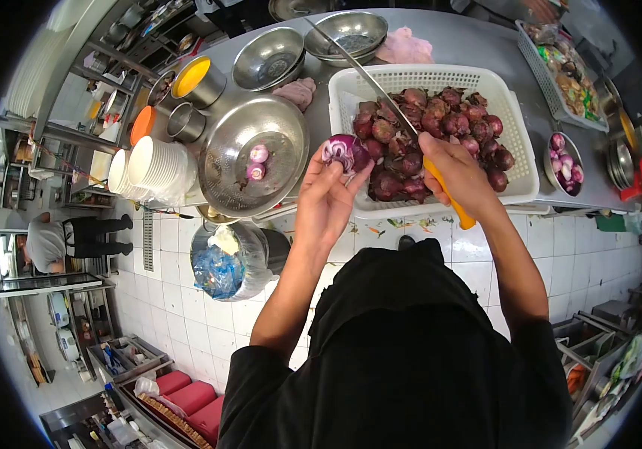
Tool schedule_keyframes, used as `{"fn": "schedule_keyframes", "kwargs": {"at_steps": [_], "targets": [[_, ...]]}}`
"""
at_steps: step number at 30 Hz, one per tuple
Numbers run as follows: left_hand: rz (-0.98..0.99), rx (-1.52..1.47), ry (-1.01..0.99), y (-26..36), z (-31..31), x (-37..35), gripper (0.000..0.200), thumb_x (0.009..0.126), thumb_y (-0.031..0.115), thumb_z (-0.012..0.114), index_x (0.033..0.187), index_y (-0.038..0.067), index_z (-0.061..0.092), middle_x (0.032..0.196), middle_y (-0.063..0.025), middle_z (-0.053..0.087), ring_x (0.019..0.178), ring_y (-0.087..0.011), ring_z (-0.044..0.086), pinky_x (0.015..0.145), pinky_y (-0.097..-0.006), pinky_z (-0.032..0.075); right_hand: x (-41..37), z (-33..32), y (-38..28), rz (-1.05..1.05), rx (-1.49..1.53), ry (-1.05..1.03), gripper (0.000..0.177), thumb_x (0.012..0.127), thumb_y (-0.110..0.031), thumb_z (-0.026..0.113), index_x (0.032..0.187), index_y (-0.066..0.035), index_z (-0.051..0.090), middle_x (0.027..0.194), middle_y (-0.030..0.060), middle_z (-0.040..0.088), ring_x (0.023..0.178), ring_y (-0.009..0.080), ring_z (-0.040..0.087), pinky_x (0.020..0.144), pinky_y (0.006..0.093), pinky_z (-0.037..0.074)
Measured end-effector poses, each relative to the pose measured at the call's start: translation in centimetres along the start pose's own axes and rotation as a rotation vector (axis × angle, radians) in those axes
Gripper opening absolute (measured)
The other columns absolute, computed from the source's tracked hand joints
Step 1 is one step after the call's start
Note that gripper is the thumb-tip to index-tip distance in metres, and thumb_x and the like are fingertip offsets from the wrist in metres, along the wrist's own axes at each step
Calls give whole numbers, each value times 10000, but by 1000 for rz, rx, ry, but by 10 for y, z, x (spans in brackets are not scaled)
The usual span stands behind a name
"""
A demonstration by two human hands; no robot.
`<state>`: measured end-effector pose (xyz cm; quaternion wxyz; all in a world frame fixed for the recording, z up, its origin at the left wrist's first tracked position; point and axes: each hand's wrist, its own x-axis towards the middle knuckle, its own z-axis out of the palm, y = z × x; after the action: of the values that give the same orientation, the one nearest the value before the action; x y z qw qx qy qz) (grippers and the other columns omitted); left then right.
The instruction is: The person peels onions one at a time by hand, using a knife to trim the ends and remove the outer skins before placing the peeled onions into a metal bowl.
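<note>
My left hand (327, 196) has its fingers closed round a red onion (348, 153), its skin partly peeled and pale patches showing. A long knife (450, 196) with a yellow handle is gripped in my right hand (461, 173), its blade pointing up and left over a white plastic basket (524, 142). Inside that basket lies a heap of unpeeled red onions (403, 165), below the blade. Left of my left hand stands a perforated metal colander (220, 161) holding two peeled onions (258, 154) and some scraps of skin.
Metal bowls (268, 60) and pink cloths (405, 47) lie along the back of the steel counter. A bowl of peeled onions (565, 165) stands right. Stacked white containers (157, 166) are left. A lined bin (223, 266) stands on the floor. Another person (74, 238) is far left.
</note>
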<state>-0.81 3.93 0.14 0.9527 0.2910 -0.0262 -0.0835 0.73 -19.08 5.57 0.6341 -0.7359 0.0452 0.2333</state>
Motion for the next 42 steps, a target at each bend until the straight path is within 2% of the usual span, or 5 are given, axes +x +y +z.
{"fn": "schedule_keyframes", "kwargs": {"at_steps": [10, 15, 28, 37, 42], "targets": [[99, 125, 69, -16, 14, 1, 413, 867, -110, 595, 1246, 25, 502, 1132, -101, 645, 1029, -179, 641, 910, -333, 530, -31, 51, -4, -517, -342, 145, 634, 956, -380, 592, 1408, 38, 445, 851, 200, 655, 725, 309, 659, 689, 383, 496], [201, 257, 210, -11, 11, -2, 494, 823, -124, 645, 1284, -13, 506, 1108, -76, 645, 979, -154, 641, 874, -296, 529, -19, 57, 14, -706, -306, 263, 627, 943, -351, 627, 1418, 18, 448, 692, 119, 589, 666, 227, 619, 653, 338, 478], [664, 1521, 720, 74, -85, 19, 473, 779, 49, 789, 1185, -103, 599, 1051, -132, 660, 981, -209, 624, 854, -317, 505, -44, -22, 20, -219, 24, 400, 524, 1023, -311, 535, 1445, -11, 451, 745, -37, 514, 599, 42, 434, 517, 207, 363], [338, 2069, -466, -12, 7, 96, 358, 726, 9, 672, 1078, 65, 692, 999, -184, 630, 960, -370, 631, 827, -436, 528, -68, -44, 37, -172, 80, 444, 599, 1010, -370, 547, 1477, -26, 399, 687, -48, 434, 522, 39, 386, 437, 227, 317], [272, 2142, -492, -37, -3, 125, 450, 683, 25, 690, 1131, 41, 649, 1051, -210, 614, 982, -394, 628, 867, -453, 515, -82, -47, 45, -170, 129, 501, 603, 1009, -370, 547, 1479, -26, 394, 673, -43, 433, 543, 39, 388, 457, 221, 321]]}}
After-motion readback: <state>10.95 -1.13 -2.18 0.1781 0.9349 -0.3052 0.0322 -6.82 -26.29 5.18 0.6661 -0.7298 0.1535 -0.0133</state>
